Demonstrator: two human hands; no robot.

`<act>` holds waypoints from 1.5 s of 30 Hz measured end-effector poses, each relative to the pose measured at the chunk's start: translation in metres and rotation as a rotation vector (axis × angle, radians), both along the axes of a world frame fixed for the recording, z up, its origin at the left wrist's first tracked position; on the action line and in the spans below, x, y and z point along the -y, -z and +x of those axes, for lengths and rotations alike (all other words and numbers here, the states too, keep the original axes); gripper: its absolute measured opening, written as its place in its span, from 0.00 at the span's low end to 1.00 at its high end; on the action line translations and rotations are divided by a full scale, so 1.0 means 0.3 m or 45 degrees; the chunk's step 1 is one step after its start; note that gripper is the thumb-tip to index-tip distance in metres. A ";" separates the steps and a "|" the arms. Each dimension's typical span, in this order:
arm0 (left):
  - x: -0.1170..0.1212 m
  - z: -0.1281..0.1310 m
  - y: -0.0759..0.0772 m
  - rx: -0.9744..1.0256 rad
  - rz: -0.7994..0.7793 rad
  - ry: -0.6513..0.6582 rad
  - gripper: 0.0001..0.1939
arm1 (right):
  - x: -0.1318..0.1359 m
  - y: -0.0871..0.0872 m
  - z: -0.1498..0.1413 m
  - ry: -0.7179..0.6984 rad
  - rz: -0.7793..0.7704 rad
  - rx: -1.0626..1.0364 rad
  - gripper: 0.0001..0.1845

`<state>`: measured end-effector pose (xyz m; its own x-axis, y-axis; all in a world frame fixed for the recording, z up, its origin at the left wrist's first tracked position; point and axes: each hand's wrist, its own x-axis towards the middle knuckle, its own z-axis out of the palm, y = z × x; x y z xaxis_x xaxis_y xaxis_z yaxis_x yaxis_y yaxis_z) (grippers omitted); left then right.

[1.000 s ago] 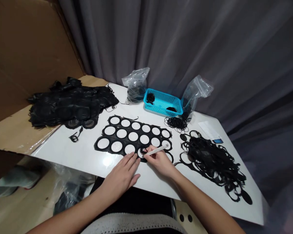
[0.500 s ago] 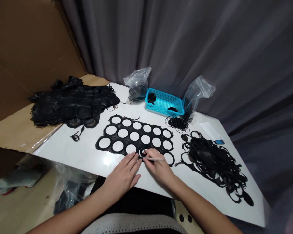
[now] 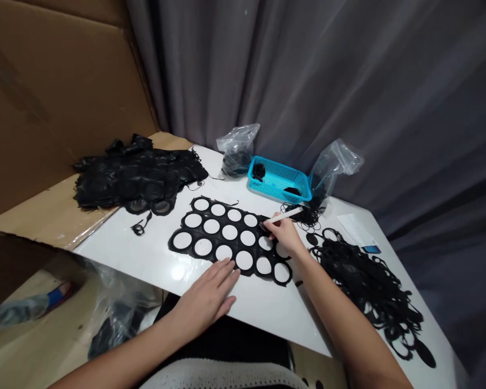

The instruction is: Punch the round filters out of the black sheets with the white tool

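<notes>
A black rubber-like sheet [image 3: 235,244] with rows of round holes lies flat on the white table [image 3: 267,308], which shows through the holes. My left hand [image 3: 210,292] rests palm down at the sheet's near edge, fingers stretched out, fingertips touching its rim. Over the sheet's far right part, my right hand [image 3: 284,232] is closed around a slim pale pen-like tool [image 3: 287,214]. The tool's lower end points at the sheet; fingers partly hide what it touches there. A tangle of thin black rings [image 3: 308,217] lies just beyond this hand.
Stacked black sheets [image 3: 133,178] sit at the left beside cardboard. A blue basket [image 3: 279,189] with black rings stands at the back between two clear bags [image 3: 238,151]. Black scrap webbing [image 3: 368,281] heaps at the right. Another person's foot [image 3: 59,297] shows at lower left.
My right hand has moved with the tool from the near row of holes to the sheet's far right part. My left hand stays at the near edge. The view has shifted slightly.
</notes>
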<state>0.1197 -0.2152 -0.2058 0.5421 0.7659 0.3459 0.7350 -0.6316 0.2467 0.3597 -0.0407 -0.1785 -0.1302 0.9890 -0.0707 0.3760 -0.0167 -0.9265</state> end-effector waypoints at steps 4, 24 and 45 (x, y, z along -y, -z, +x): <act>0.007 -0.060 -0.015 0.030 0.041 -0.142 0.21 | 0.092 -0.012 -0.131 -0.138 -0.431 -0.551 0.20; 0.027 -0.100 0.031 -0.010 0.075 -0.182 0.21 | 0.317 0.020 -0.267 -0.493 0.057 0.074 0.11; 0.031 -0.094 0.035 -0.031 0.093 -0.200 0.19 | 0.074 0.012 -0.144 -0.091 0.744 0.619 0.11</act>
